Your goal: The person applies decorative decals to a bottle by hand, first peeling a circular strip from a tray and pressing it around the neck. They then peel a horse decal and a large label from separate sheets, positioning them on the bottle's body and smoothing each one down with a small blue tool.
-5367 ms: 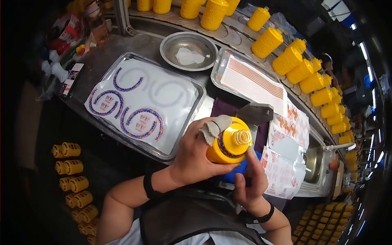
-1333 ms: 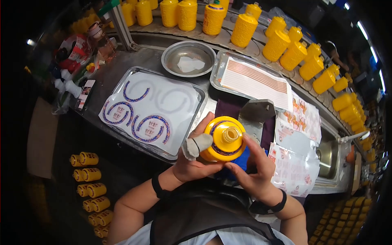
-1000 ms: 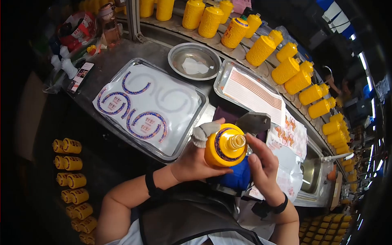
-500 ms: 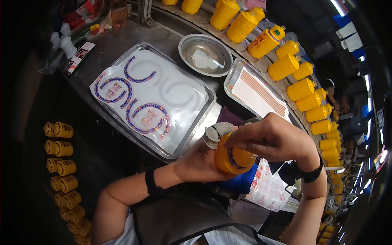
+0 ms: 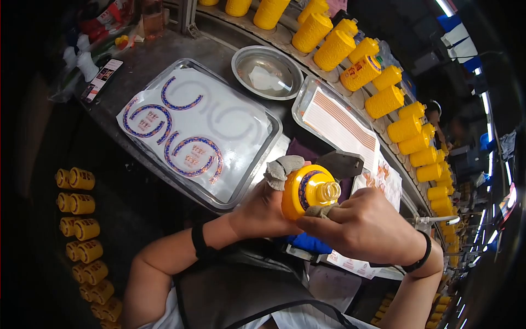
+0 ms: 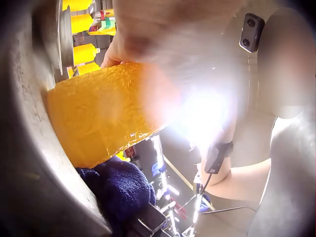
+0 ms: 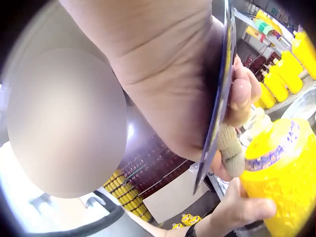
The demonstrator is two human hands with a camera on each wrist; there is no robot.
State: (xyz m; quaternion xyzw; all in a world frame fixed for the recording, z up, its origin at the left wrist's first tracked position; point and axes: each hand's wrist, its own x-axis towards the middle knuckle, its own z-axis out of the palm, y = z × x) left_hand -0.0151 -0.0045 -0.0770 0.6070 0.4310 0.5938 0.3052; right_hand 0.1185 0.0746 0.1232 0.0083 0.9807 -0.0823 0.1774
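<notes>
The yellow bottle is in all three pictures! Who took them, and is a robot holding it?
No robot: it's a person using two hands. The big picture comes from a camera on their head, looking forward and down. The other two come from cameras on the left and right wrists.

The left hand holds the yellow bottle, which is tilted. The right hand has a pale cloth cover on one digit, touching the bottle near its patterned band.

On the worktop lie a metal tray with a sheet of curved blue patterns, a round bowl and a phone. More yellow bottles stand along the back.
</notes>
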